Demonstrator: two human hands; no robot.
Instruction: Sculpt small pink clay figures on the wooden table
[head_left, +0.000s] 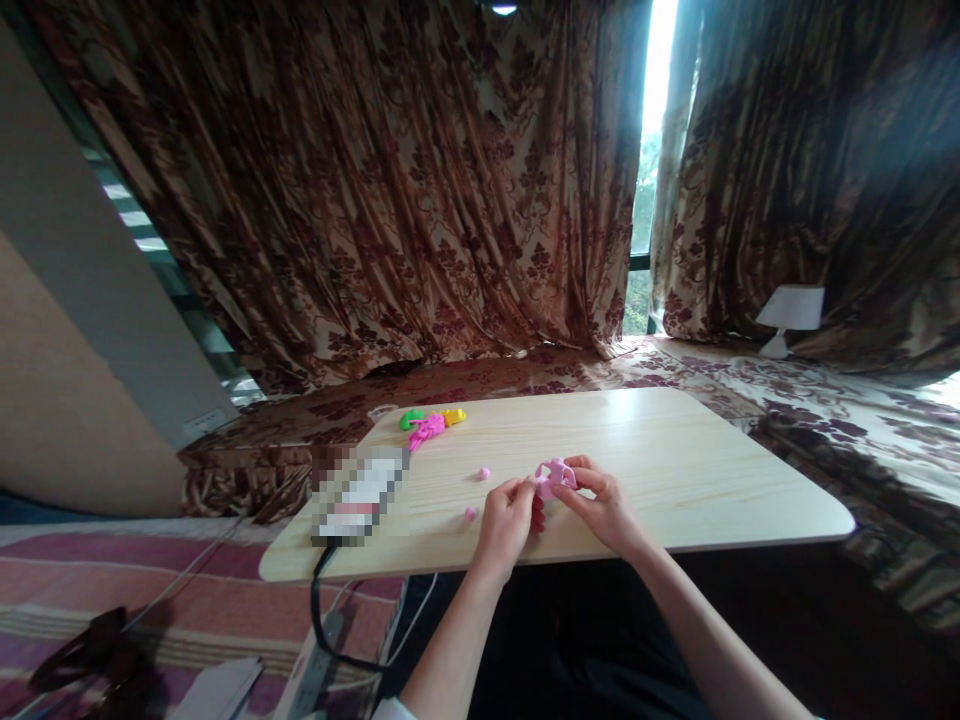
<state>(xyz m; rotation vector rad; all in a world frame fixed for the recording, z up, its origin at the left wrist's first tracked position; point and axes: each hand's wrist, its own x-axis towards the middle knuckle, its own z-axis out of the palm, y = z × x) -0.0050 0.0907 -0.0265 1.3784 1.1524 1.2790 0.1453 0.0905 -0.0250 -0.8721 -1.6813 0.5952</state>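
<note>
Between my two hands, just above the table's near half, is a light pink plastic toy piece (pixel 553 474) with openings in it. My left hand (pixel 510 515) pinches its left side between thumb and fingers. On the right side, the thumb and fingers of my right hand (pixel 600 500) close around it. The exact kind of toy is too small to make out. Two small pink pieces lie on the table left of my hands: a rounded one (pixel 484 474) and a nearer one (pixel 470 513).
Bright magenta (pixel 427 430), green (pixel 411 419) and yellow (pixel 454 417) plastic pieces lie together at the table's far left. A blurred-out white object (pixel 364 495) with a black cable sits at the left edge of the pale wooden table (pixel 720 490). A white lamp (pixel 791 310) stands beyond, right.
</note>
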